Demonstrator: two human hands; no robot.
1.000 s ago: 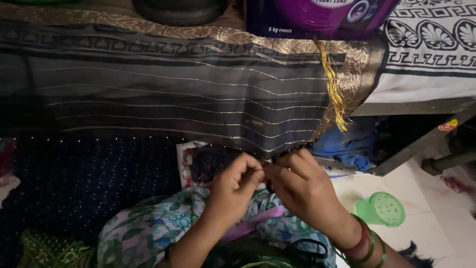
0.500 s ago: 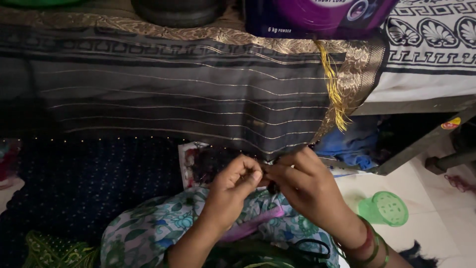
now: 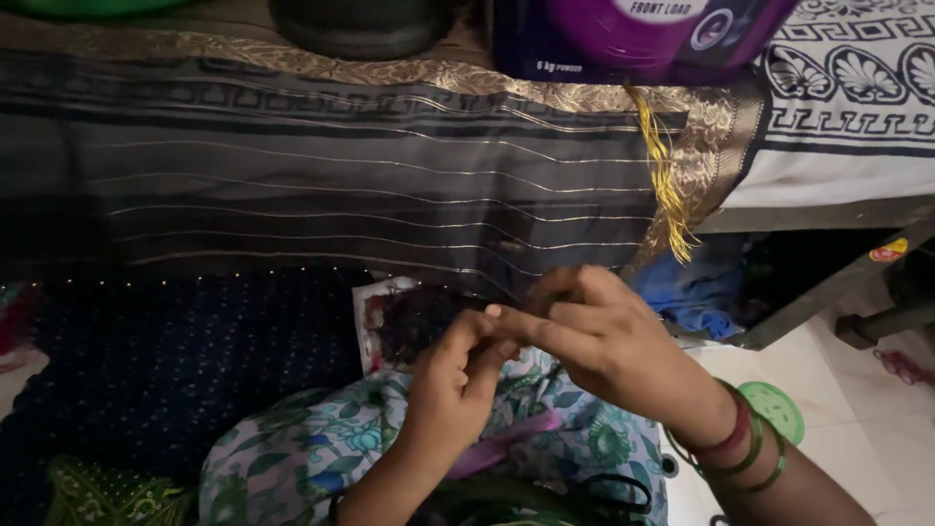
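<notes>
A dark sheer fabric point(image 3: 370, 185) with thin gold stripes and a gold border hangs down from a raised surface in front of me. My left hand point(image 3: 450, 394) and my right hand point(image 3: 609, 341) meet at its lower hem, fingertips pinched together on the edge. The right hand's fingers lie across the tips of the left. Whatever thread lies between the fingers is too small and dark to see. Green and red bangles point(image 3: 740, 443) circle my right wrist. A yellow tassel point(image 3: 667, 190) dangles from the fabric's border, up and to the right of my hands.
A purple bag point(image 3: 633, 34) and a dark round pot point(image 3: 360, 21) stand on top. A black-and-white patterned sheet point(image 3: 857, 83) lies at the right. Blue cloth point(image 3: 696, 292) and a green round lid point(image 3: 776, 409) are on the floor. Floral cloth point(image 3: 321, 453) covers my lap, with dark dotted fabric point(image 3: 175, 351) to the left.
My right hand's fingers have stretched left over the left hand's fingertips. Both hands stay at the hem and the fabric has barely moved.
</notes>
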